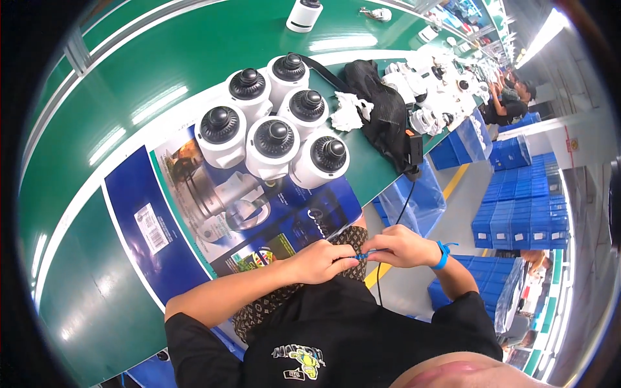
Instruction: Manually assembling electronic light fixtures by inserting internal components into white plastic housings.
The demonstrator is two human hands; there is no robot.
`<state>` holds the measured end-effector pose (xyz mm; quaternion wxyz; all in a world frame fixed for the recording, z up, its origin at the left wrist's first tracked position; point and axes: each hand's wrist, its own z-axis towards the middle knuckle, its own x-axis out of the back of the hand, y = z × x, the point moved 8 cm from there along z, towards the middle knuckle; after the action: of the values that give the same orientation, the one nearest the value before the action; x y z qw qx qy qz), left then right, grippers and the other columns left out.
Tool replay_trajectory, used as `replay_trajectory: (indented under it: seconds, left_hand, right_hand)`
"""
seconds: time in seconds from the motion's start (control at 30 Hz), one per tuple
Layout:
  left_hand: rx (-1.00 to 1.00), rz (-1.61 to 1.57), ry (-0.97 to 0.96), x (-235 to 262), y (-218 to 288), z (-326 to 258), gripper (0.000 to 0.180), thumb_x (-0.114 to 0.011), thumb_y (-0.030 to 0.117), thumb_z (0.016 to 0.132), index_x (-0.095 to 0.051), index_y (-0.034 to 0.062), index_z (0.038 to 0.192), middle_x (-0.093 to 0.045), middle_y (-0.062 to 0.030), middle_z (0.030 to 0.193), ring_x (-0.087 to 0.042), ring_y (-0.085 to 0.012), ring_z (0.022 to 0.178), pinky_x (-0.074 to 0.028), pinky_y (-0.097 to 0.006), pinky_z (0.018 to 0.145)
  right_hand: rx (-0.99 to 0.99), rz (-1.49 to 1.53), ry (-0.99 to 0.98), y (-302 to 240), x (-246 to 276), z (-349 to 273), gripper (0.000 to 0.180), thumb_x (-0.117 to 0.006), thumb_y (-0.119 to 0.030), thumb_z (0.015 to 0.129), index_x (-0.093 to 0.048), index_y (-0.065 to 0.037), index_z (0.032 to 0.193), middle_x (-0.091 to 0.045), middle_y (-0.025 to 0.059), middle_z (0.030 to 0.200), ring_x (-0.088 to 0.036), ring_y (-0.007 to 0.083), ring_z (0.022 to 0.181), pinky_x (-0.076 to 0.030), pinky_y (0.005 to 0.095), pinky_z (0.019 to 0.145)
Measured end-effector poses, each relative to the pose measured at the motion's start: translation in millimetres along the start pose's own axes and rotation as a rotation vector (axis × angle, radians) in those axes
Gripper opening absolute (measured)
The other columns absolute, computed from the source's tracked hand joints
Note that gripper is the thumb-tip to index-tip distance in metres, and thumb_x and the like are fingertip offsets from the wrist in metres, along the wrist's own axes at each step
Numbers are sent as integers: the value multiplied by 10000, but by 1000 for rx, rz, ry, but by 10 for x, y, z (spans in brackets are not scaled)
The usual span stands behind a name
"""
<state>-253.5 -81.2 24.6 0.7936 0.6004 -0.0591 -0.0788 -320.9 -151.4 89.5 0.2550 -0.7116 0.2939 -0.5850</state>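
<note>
Right now, both hands meet over the lap, just off the near right corner of the printed cardboard (291, 202), with a small blue piece (360, 257) between them. The left hand (320, 262) has its thumb and finger closed on one end; the right hand (402, 247), with a blue strap (443, 255) around its wrist, pinches the other. The piece is too small to tell what it is. Six white machines (273, 145) with black knobbed tops stand close together on the cardboard's far part. Beyond its far right corner, a black bag (385, 123) lies on the green table (71, 291) beside crumpled white plastic (349, 112). Well right of the cardboard, blue bins (517, 200) stand on the floor.
</note>
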Motion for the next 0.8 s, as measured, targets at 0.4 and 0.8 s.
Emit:
replay_trajectory:
  seconds: [0.4,0.8]
  left_hand:
    - [179,-139,57,152,-123,170,304,-472,266,974,-548,21,809,-469,19,624,-411,-54,554,-345,-223,513]
    - [354,-90,-93,32,-195,41,240,-477,238,963,-561,22,902,-523,-35,616,-507,-95,544,-409,-265,522]
  right_hand:
    - [98,-166,-57,-18,709,65,138,-640,-135,842,-639,-26,927,-625,133,736,-598,309,657,-464,376,587]
    - [225,-612,-143,-52,425,67,100,-579,-147,775,-549,-53,792,-561,72,634,-582,268,576,-428,361,494]
